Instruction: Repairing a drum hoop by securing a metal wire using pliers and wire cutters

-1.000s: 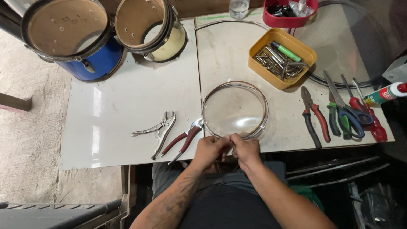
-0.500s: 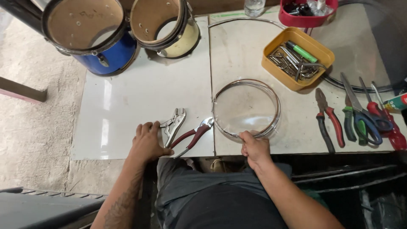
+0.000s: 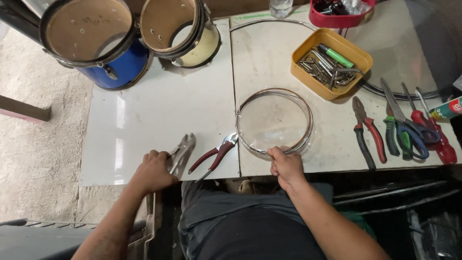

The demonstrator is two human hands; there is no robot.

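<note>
We take the clear drumhead with its metal hoop point(image 3: 274, 120) as our landmark; it lies flat on the white bench point(image 3: 159, 120), close to the near edge. Our right hand point(image 3: 285, 166) sits at the hoop's near rim, its grip pressed together around the rim, fingers curled over the metal. Well to the left of the hoop, our left hand point(image 3: 155, 171) rests on the bench edge with its grip closed on the handles of the silver locking pliers point(image 3: 181, 151), whose jaws point away from us. Between that tool and the hoop lie the red-handled pliers point(image 3: 215, 156), their head just touching the hoop's near-left rim, untouched by either hand. Beyond the hoop to the right sits a yellow tray point(image 3: 299, 74) holding metal rods and a green marker. To the right of the hoop, a row of hand tools lies on the bench: red-handled cutters point(image 3: 368, 132), blue-handled scissors point(image 3: 406, 127) and a red screwdriver point(image 3: 433, 132). Far beyond the hoop to the left stand two drum shells, a blue one point(image 3: 118, 70) and a cream one point(image 3: 199, 45), touching each other. A red tub point(image 3: 339, 20) sits beyond the yellow tray.
</note>
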